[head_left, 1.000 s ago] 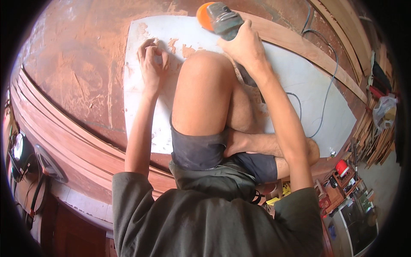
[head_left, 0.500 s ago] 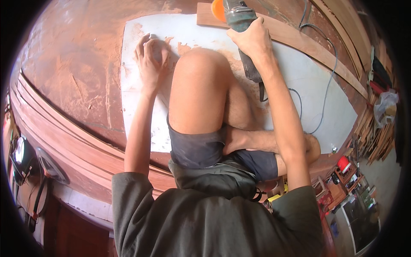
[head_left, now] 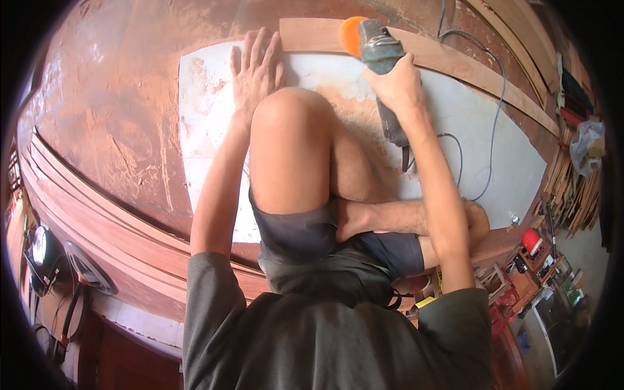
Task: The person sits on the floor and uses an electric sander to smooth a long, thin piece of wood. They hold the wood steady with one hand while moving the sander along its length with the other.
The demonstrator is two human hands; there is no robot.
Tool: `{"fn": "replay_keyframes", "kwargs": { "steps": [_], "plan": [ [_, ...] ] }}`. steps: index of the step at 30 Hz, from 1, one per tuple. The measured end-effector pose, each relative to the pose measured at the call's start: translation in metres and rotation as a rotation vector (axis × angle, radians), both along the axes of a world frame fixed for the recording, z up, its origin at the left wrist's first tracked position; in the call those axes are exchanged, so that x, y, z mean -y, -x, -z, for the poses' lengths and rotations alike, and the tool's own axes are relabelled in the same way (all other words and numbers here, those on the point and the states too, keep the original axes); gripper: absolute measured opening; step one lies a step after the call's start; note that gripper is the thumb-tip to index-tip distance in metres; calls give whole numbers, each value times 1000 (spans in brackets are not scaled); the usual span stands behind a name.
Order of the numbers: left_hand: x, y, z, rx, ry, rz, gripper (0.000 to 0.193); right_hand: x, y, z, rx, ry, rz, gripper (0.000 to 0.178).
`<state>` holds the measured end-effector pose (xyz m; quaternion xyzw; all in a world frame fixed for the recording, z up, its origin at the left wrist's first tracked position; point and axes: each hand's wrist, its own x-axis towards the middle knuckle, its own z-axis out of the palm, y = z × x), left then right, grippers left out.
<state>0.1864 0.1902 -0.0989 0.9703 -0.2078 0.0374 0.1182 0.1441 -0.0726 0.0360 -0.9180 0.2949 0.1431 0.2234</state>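
My right hand grips the body of a dark green angle grinder, which bears an orange disc. The disc is over the left part of a long, flat wooden plank; whether it touches the wood I cannot tell. Beside the plank's left end, my left hand is stretched out with its fingers apart and holds nothing. Its fingertips are close to that end. Under my legs and the plank's near edge lies a pale sheet dusted with reddish sawdust.
A thin blue cord loops across the plank and sheet on the right. Long wooden strips lie to my left. A heap of thin offcuts and a clear plastic bag are at the far right. A round-backed fan-like object stands at lower left.
My left hand has moved up and right, from half-curled over the sheet to spread fingers by the plank's end. The grinder has shifted right and lower in view, still in my right hand.
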Motion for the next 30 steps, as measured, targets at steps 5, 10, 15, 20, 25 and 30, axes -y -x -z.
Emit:
{"fn": "replay_keyframes", "kwargs": {
  "steps": [5, 10, 15, 20, 25, 30],
  "plan": [
    [-1, 3, 1, -18, 62, 7, 65, -2, 14, 4, 22, -25, -25, 84],
    [1, 4, 1, -11, 88, 21, 62, 31, 14, 2, -9, 55, 113, 85],
    [2, 2, 4, 8, 44, 25, 62, 18, 33, 16, 11, -12, 98, 80],
    [1, 1, -4, 31, 31, 35, 63, -20, 16, 3, 12, -71, 65, 85],
    [5, 6, -5, -11, 102, 10, 65, -38, 3, 8, 105, -147, 21, 78],
    [3, 5, -3, -32, 216, -47, 62, -12, 3, 8, 58, -154, 36, 100]
  ]
}}
